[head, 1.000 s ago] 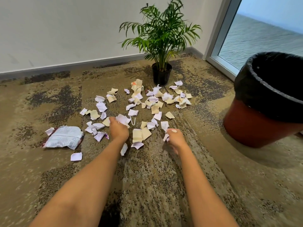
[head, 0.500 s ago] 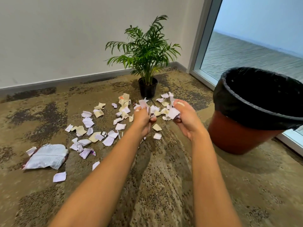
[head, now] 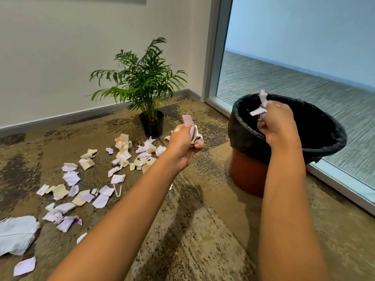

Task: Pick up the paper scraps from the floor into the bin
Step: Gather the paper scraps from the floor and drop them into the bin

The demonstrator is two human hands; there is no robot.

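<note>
The bin [head: 251, 169] stands on the carpet [head: 203, 240] near its right edge, close to the window frame [head: 341, 185]; its mouth is open, with the right hand [head: 278, 122] and its scraps [head: 261, 106] over the near rim. The left hand [head: 183, 142] hangs between bin and plant [head: 152, 122]. Bare carpet runs between the scraps [head: 85, 189] on the left and the bin. A foil wrapper [head: 16, 234] lies at the left edge.

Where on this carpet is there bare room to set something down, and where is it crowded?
Bare carpet lies between the person's two forearms, running up to the bin, and along the wall left of the potted plant. It is crowded from the plant's pot down to the lower left: paper scraps and a crumpled foil wrapper.
</note>
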